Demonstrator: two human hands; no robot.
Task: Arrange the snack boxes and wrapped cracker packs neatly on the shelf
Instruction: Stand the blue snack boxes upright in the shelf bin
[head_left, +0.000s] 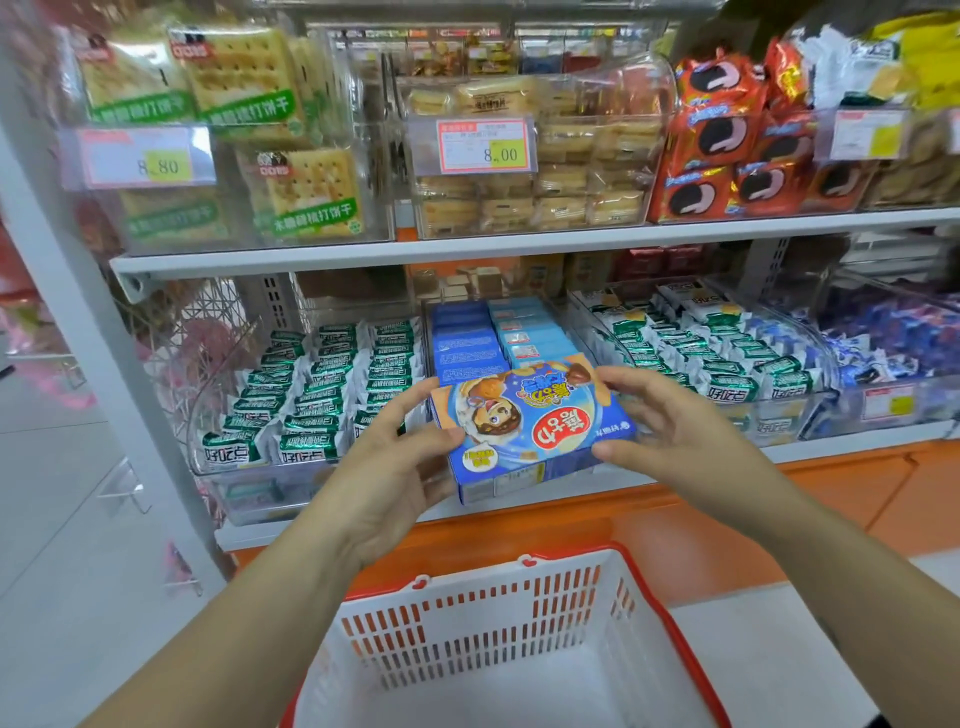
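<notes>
A snack box (530, 426) is held between the left hand (395, 467), at its left edge, and the right hand (670, 421), at its right edge, in front of the lower shelf (857, 441). Directly behind it on that shelf lie rows of boxes (483, 338). Left wrapped packs (322, 384) and right wrapped packs (711, 348) fill the bins on either side. Cracker packs (244, 73) stand at the left of the upper shelf (519, 244). A shopping basket (467, 613) sits below the hands.

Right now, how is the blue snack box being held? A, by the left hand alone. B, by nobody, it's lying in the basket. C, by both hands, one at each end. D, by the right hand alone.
C: the left hand grips one end of the blue snack box and the right hand grips the other, in front of the shelf.
</notes>
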